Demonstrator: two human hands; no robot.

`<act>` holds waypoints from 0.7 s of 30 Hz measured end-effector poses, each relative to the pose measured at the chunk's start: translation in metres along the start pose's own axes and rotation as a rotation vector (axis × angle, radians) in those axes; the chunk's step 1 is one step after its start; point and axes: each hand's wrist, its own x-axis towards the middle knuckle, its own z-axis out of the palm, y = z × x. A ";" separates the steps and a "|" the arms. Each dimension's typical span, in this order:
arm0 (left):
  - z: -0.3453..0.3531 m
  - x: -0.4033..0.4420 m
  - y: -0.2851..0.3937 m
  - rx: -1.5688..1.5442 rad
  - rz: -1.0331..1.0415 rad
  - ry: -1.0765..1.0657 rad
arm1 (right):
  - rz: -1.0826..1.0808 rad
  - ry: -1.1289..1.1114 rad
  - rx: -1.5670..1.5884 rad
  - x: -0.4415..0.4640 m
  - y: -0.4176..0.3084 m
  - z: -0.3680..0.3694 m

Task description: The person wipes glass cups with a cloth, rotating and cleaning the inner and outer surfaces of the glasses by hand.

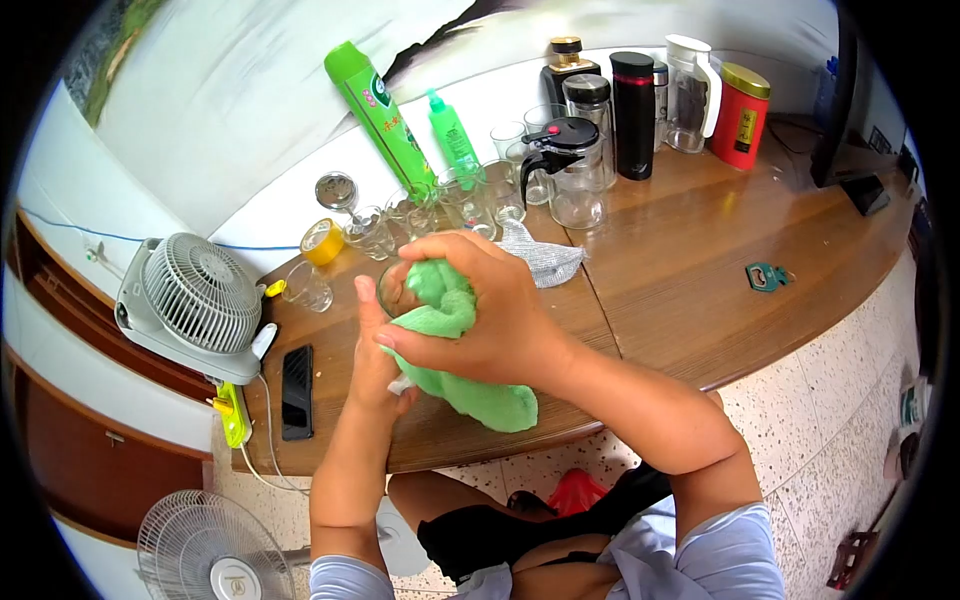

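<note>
No wording reads for certain: dark vertical characters on the yellow label (747, 128) of a red tin (728, 118), coloured characters and a dark oval badge (379, 91) down a green can (384, 125), a small emblem (too small to make out) on the hub (236, 580) of a floor fan (205, 530).

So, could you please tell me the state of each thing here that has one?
Cloth: bunched in the right hand.
Glass: in the left hand, partly hidden.
Rag: crumpled on the table.
Teapot: upright, lid on.
Flask: upright, capped.
Jug: upright, lid on.
Tin: upright, lid on.
Phone: lying flat.
Desk fan: spinning or not, cannot tell.
Floor fan: also cannot tell.
</note>
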 end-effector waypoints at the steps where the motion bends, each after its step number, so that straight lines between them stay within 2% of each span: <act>1: 0.004 -0.002 0.003 -0.050 -0.052 0.070 | -0.070 0.056 -0.104 0.000 0.001 0.002; 4: -0.009 0.009 -0.013 -0.112 0.116 -0.028 | -0.118 0.102 -0.144 -0.001 -0.004 0.003; 10: -0.031 0.013 -0.023 -0.108 0.217 -0.191 | -0.208 -0.035 -0.099 0.000 -0.007 -0.003; 13: -0.029 0.011 -0.020 0.076 0.284 -0.189 | -0.174 0.007 -0.016 -0.001 0.004 0.005; 16: -0.032 0.015 -0.024 0.089 0.309 -0.255 | -0.045 -0.011 0.286 -0.002 0.000 0.005; 21: -0.034 0.015 -0.006 0.160 0.268 -0.246 | 0.050 -0.143 0.128 -0.002 0.006 -0.002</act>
